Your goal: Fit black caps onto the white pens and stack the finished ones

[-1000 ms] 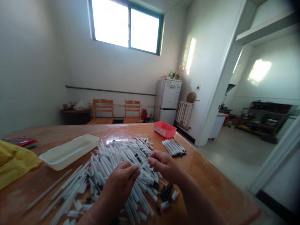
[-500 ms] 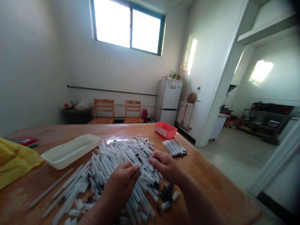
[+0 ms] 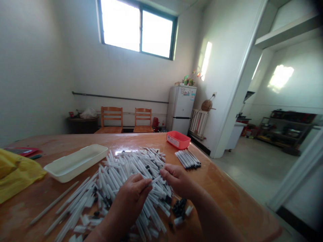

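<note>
Over the pile, my left hand (image 3: 133,193) is closed around a whitish, see-through pen barrel (image 3: 155,179), which sticks out toward the right. My right hand (image 3: 176,179) pinches the far end of the same barrel; whatever small part sits in those fingertips is hidden. Beneath both hands spreads a large heap of similar pen barrels (image 3: 126,168) with dark bits among them. Close below my right wrist lies a small cluster of black pen parts (image 3: 179,207), with short clear caps (image 3: 178,220) beside it.
Finished-looking pens with black ends (image 3: 187,159) lie in a row at the right, behind them a red plastic box (image 3: 176,144). To the left stand a long cream tray (image 3: 84,168) and a yellow bag (image 3: 20,174). Two wooden chairs (image 3: 111,117) are beyond the table (image 3: 227,201).
My right hand has shifted very slightly left and down, closer to my left hand. The left hand stays almost still, and the heap looks the same.
</note>
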`<action>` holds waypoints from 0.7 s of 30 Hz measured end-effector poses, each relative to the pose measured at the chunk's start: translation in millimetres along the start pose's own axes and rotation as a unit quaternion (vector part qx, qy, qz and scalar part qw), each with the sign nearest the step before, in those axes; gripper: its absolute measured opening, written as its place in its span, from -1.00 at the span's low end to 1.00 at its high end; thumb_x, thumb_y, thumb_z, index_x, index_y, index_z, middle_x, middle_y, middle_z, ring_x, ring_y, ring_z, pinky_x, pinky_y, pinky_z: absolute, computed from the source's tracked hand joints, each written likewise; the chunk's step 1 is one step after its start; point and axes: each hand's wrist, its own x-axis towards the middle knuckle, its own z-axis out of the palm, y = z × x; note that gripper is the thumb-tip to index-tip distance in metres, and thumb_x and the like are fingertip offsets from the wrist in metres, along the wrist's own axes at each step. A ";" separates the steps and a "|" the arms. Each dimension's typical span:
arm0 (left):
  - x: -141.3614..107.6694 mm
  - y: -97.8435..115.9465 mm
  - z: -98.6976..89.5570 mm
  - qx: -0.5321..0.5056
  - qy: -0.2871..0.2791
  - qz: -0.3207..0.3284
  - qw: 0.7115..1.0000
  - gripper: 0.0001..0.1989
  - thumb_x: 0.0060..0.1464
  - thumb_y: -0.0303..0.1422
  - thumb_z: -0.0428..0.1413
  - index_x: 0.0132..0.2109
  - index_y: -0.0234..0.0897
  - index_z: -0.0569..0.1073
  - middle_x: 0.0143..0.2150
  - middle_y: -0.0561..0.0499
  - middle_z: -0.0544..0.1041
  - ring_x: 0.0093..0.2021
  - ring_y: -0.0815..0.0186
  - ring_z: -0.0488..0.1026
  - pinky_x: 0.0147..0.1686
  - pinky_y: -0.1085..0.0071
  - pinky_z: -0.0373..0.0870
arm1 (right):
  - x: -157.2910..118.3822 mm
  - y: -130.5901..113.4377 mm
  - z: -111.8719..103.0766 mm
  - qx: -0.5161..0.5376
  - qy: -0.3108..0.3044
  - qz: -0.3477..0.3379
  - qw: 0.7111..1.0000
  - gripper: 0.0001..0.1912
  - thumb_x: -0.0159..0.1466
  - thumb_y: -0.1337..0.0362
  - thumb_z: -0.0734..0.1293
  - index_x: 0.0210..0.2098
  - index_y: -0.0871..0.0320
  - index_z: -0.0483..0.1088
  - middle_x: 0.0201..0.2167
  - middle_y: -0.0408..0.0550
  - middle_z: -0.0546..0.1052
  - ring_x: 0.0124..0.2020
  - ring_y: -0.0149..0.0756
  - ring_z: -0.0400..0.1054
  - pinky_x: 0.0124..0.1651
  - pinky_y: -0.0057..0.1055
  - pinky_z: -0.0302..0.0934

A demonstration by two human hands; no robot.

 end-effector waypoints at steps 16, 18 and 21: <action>-1.0 -2.0 1.7 0.008 -0.002 0.002 1.000 -0.77 0.32 -0.31 -0.02 -0.13 -0.20 0.54 -0.29 -0.04 0.44 -0.21 0.21 0.42 -0.19 0.32 0.31 | 2.2 3.6 5.2 -0.048 0.031 -0.013 0.998 -0.58 0.42 0.06 0.17 -0.51 0.15 0.18 -0.56 -0.24 0.21 -0.49 -0.43 0.09 -0.43 -0.45 -0.06; -0.8 -1.8 1.9 0.006 0.000 0.001 1.000 -0.76 0.32 -0.30 -0.02 -0.15 -0.21 0.53 -0.29 -0.04 0.44 -0.21 0.21 0.42 -0.19 0.32 0.31 | 2.8 5.7 6.7 -0.039 0.032 -0.004 0.999 -0.54 0.43 0.03 0.15 -0.53 0.15 0.16 -0.58 -0.25 0.18 -0.51 -0.44 0.06 -0.45 -0.45 -0.08; 0.3 -2.0 1.5 0.000 0.005 0.001 1.000 -0.76 0.32 -0.29 -0.03 -0.17 -0.22 0.52 -0.29 -0.04 0.44 -0.22 0.21 0.42 -0.20 0.32 0.30 | 2.5 3.6 3.3 -0.021 0.018 0.002 1.000 -0.53 0.45 0.02 0.10 -0.49 0.16 0.23 -0.56 -0.23 0.23 -0.50 -0.43 0.10 -0.43 -0.45 -0.04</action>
